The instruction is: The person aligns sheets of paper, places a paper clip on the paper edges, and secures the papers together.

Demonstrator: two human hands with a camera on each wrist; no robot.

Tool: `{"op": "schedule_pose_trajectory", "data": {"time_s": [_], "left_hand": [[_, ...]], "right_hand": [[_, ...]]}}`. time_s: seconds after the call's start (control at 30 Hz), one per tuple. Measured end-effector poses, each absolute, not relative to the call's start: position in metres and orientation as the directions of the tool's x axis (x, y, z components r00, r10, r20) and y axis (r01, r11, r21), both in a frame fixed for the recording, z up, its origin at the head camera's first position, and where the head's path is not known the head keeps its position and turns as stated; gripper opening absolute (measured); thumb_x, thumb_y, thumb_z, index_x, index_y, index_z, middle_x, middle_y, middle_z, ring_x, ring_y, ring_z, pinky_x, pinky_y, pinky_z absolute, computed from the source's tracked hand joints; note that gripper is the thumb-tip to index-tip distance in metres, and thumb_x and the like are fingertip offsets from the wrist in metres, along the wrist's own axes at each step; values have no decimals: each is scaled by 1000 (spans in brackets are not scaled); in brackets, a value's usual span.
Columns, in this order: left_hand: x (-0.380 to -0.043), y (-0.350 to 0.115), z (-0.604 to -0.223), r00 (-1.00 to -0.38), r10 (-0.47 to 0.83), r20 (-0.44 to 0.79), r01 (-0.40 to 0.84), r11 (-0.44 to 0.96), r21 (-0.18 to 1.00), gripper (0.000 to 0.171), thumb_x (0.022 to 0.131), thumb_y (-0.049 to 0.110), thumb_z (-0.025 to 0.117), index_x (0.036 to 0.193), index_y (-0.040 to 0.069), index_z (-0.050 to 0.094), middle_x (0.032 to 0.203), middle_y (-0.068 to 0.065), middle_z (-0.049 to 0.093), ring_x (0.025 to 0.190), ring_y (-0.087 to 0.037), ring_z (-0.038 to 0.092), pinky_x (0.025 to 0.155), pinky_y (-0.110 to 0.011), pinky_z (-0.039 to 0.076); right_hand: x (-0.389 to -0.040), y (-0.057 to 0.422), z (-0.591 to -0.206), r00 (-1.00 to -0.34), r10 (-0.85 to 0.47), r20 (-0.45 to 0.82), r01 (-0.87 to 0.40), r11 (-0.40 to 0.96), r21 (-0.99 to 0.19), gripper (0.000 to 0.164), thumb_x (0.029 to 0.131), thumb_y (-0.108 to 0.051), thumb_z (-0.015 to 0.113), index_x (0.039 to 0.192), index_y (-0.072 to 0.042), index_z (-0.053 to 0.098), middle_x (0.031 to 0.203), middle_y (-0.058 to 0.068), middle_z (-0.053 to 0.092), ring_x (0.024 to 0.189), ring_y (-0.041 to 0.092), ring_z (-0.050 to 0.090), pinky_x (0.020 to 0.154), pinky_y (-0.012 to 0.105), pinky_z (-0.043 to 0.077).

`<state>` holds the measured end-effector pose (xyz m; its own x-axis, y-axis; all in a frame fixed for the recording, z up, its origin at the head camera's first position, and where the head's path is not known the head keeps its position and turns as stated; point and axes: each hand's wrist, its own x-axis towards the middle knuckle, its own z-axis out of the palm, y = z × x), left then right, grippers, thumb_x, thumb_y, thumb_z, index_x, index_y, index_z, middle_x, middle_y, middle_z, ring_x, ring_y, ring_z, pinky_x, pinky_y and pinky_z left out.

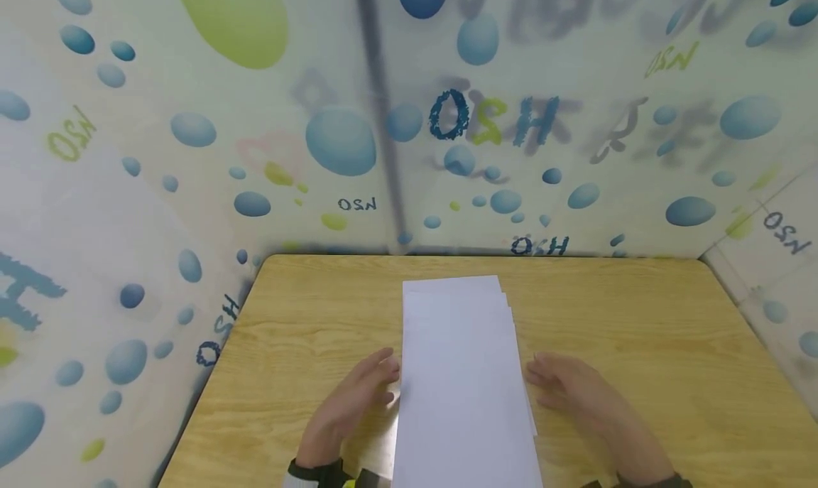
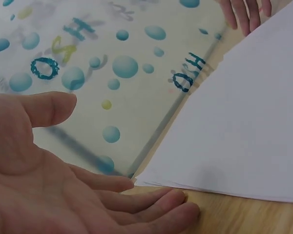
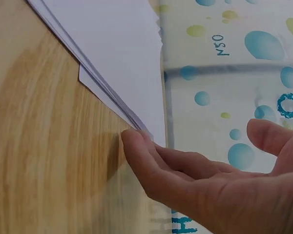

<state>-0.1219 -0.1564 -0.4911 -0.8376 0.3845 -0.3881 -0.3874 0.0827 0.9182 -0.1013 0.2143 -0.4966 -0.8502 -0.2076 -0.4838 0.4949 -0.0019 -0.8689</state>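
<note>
A stack of white paper sheets (image 1: pixel 463 381) lies lengthwise on the wooden table (image 1: pixel 307 296). Its right edge is uneven, with lower sheets sticking out past the top one. My left hand (image 1: pixel 351 403) is beside the left edge of the stack, fingers extended and thumb apart. In the left wrist view, its fingertips (image 2: pixel 176 200) reach the near corner of the paper. On the opposite side, my right hand (image 1: pixel 578 392) has its fingers loosely bent toward the paper. The right wrist view shows those fingertips (image 3: pixel 132 136) right at the edges of the sheets, with nothing gripped.
Behind the table rises a pale wall covering (image 1: pixel 345 62) printed with blue and green drops and letters. It continues along the left and right sides of the table. Dark bands circle both wrists.
</note>
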Motion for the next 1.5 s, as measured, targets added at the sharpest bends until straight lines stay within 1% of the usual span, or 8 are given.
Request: {"op": "schedule_pose_trajectory", "data": {"time_s": [0.17, 0.3, 0.4, 0.47, 0.53, 0.73, 1.07, 1.5], "left_hand": [[-136, -150, -493, -840, 360, -406, -393, 111, 913, 79, 100, 41, 52, 151, -6, 14, 145, -28, 36, 132, -39, 38, 103, -50, 37], [-142, -148, -496, -842, 368, -394, -389, 93, 917, 66, 102, 35, 48, 146, -8, 24, 143, -26, 36, 129, -39, 39, 101, -51, 39], [-143, -147, -497, -843, 366, -395, -403, 56, 913, 61, 103, 32, 46, 144, -9, 25, 142, -25, 35, 128, -38, 39, 100, -51, 39], [-143, -147, -498, -844, 363, -395, -411, 35, 911, 62, 103, 32, 47, 145, -8, 24, 141, -25, 34, 127, -38, 39, 101, -52, 38], [-142, -147, -498, -849, 348, -397, -414, 28, 910, 73, 102, 36, 49, 149, -8, 15, 143, -26, 35, 128, -38, 40, 102, -51, 37], [-139, -145, -495, -859, 330, -391, -403, 34, 915, 89, 97, 47, 55, 150, -9, 10, 142, -28, 37, 128, -39, 41, 105, -49, 34], [-141, -144, -495, -862, 340, -376, -394, 17, 919, 75, 102, 33, 48, 149, -11, 9, 139, -27, 41, 123, -36, 42, 104, -49, 34], [-142, -142, -497, -865, 340, -370, -384, 25, 923, 79, 101, 39, 50, 149, -10, 11, 148, -26, 32, 130, -37, 39, 107, -49, 32]], "right_hand": [[-111, 210, -494, -841, -208, -500, 501, 49, -864, 68, 102, -34, 48, 140, 18, 28, 143, 32, 38, 132, 39, 39, 99, 50, 41], [-119, 210, -497, -834, -203, -513, 512, 63, -857, 66, 103, -34, 45, 141, 16, 28, 143, 32, 38, 131, 40, 40, 98, 50, 43], [-121, 211, -498, -830, -223, -511, 513, 54, -857, 66, 104, -34, 44, 142, 17, 25, 144, 33, 36, 131, 42, 40, 98, 50, 42], [-121, 210, -497, -829, -229, -510, 514, 43, -857, 66, 104, -33, 43, 142, 17, 24, 144, 34, 34, 131, 43, 40, 99, 50, 41], [-120, 209, -495, -829, -222, -513, 520, 30, -854, 66, 104, -33, 43, 143, 17, 22, 145, 34, 33, 132, 43, 39, 100, 51, 40], [-117, 203, -491, -830, -170, -531, 533, 36, -845, 67, 103, -35, 45, 144, 14, 23, 146, 30, 35, 133, 41, 37, 101, 52, 38], [-119, 204, -488, -844, -177, -506, 509, 31, -860, 69, 102, -40, 46, 143, 12, 28, 144, 30, 39, 132, 42, 38, 100, 56, 38], [-120, 198, -492, -849, -183, -496, 502, 18, -865, 63, 104, -34, 44, 143, 13, 29, 146, 31, 34, 130, 41, 41, 97, 48, 44]]}}
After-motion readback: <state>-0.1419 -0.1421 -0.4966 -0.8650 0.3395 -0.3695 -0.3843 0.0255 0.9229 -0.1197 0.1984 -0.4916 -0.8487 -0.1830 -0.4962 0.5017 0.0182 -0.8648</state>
